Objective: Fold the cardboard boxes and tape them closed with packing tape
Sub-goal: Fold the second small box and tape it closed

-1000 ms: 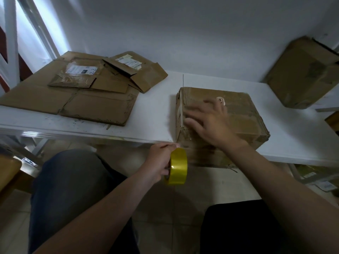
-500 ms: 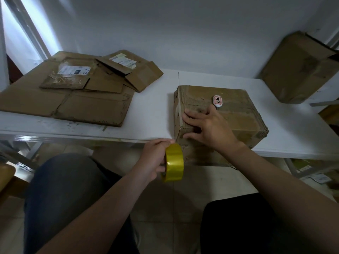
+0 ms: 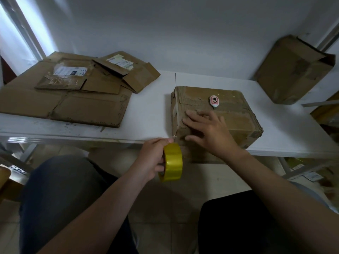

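A folded brown cardboard box (image 3: 227,109) lies at the front edge of the white table (image 3: 150,107), its near end hanging over the edge. My right hand (image 3: 209,131) presses flat on the box's top near its left corner, fingers spread. My left hand (image 3: 154,158) grips a yellow roll of packing tape (image 3: 173,162) just below the table edge, at the box's near left corner. A thin strip of tape runs from the roll up along the box's left edge. A small white and red cutter (image 3: 214,101) rests on the box top.
Several flattened cardboard boxes (image 3: 73,96) are stacked on the table's left side. Another folded box (image 3: 293,70) leans at the far right against the wall. My knees sit below the table front; clutter lies under the table at right.
My right hand slid from the middle of the box top toward its near left corner, uncovering the cutter. My left hand with the tape roll stayed at the corner.
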Demonstrator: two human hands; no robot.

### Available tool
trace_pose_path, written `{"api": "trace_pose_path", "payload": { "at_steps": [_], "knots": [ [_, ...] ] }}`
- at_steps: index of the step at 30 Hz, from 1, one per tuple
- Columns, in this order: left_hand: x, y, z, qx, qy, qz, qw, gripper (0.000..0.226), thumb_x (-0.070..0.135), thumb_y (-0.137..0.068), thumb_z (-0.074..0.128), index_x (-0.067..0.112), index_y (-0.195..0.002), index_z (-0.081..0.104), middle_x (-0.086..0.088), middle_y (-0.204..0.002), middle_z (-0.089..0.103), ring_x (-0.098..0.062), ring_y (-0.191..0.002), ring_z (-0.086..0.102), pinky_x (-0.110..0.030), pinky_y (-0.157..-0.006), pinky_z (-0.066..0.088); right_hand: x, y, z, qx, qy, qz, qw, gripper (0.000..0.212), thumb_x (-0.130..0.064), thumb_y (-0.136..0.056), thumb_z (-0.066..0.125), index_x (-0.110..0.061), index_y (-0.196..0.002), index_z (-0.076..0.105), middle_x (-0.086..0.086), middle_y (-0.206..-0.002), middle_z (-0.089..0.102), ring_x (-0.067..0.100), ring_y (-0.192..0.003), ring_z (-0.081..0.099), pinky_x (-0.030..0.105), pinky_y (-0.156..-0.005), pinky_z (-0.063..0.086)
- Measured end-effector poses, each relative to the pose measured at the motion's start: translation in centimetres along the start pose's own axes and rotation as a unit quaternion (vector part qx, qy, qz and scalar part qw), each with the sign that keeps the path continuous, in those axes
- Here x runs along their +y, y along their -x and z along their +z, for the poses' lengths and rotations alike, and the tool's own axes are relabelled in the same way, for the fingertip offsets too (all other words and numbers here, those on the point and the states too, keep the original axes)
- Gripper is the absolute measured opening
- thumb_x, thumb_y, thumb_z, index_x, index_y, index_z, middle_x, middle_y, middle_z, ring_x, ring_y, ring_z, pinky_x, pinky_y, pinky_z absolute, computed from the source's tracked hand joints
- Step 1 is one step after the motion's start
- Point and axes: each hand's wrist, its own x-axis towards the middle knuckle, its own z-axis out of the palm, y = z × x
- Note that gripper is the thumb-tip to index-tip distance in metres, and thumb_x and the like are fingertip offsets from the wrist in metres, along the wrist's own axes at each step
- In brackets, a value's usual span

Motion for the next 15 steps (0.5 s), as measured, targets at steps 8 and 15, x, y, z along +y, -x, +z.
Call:
{"api": "trace_pose_path", "payload": {
  "at_steps": [8, 15],
  "knots": [
    [0.2, 1.2, 1.7, -0.070, -0.099, 0.081, 0.989, 0.014, 0.028, -0.098, 0.065, 0.024, -0.103, 0.077, -0.003, -0.107, 0.069, -0.022, -0.092, 0.067, -0.032, -0.067, 0.058, 8.3, 2.1, -3.9, -0.130, -0.007, 0.316, 0.940, 0.044, -0.067, -0.097, 0.034, -0.058, -0.137, 0.049, -0.006, -0.163, 0.030, 0.043, -0.147, 0.020, 0.066, -0.113, 0.024],
    [0.7, 0.8, 4.0, -0.044, -0.064, 0.075, 0.994, 0.021, 0.033, -0.100, 0.063, 0.026, -0.118, 0.071, -0.006, -0.119, 0.064, -0.028, -0.104, 0.066, -0.046, -0.082, 0.062, 5.5, 1.5, -4.5, -0.198, 0.047, 0.289, 0.935, 0.062, -0.073, -0.089, 0.017, -0.045, -0.134, 0.049, 0.002, -0.139, 0.053, 0.040, -0.121, 0.051, 0.057, -0.097, 0.039]
  ]
}}
